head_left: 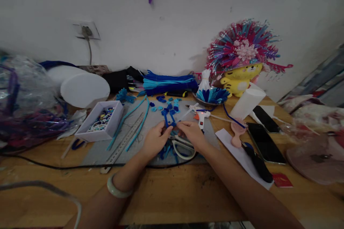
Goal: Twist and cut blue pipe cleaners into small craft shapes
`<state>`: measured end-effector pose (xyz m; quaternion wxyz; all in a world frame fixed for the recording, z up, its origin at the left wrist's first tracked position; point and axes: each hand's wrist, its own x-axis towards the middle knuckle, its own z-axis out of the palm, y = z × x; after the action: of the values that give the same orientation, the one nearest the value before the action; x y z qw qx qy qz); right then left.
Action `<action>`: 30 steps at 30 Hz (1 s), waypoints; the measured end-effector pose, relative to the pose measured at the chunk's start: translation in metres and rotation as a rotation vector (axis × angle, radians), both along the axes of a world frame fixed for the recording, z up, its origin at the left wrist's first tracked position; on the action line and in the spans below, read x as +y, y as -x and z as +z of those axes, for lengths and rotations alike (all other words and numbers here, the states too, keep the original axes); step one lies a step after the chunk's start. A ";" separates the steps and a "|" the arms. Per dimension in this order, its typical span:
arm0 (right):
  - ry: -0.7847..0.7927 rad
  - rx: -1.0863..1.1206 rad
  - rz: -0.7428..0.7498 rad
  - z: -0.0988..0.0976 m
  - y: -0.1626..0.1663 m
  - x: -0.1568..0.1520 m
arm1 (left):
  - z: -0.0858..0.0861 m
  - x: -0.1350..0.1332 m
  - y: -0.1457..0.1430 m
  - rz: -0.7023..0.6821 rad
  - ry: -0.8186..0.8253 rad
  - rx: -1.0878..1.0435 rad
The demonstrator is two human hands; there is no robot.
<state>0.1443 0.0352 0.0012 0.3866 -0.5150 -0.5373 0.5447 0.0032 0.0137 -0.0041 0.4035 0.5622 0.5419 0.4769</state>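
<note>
Between my two hands is a piece of blue pipe cleaner, bent into a shape I cannot fully make out. My left hand pinches its left end with thumb and finger. At its right end the fingers of my right hand are pressed together. Below my hands lie white-handled scissors, partly covered by the right hand. Small blue curled pieces are scattered on the grey mat just beyond. To the right of my right hand is a white glue gun.
Left of the mat stands a white box of beads, near a metal ruler and light-blue pipe cleaners. Bundled pipe cleaners lie along the wall. A black cable crosses the front. Phones and a pink brush are at right.
</note>
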 end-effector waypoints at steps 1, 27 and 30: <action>0.040 0.059 -0.017 0.000 0.001 -0.001 | 0.000 0.000 0.001 0.004 0.000 -0.003; 0.055 0.239 0.156 -0.002 0.003 0.001 | 0.005 0.004 0.002 -0.243 0.310 -0.509; 0.108 0.283 0.216 -0.003 0.003 0.002 | 0.000 0.005 0.003 -0.248 0.264 -0.378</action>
<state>0.1414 0.0372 -0.0020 0.3695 -0.3926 -0.4996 0.6780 0.0004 0.0188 -0.0040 0.6229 0.4678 0.4415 0.4453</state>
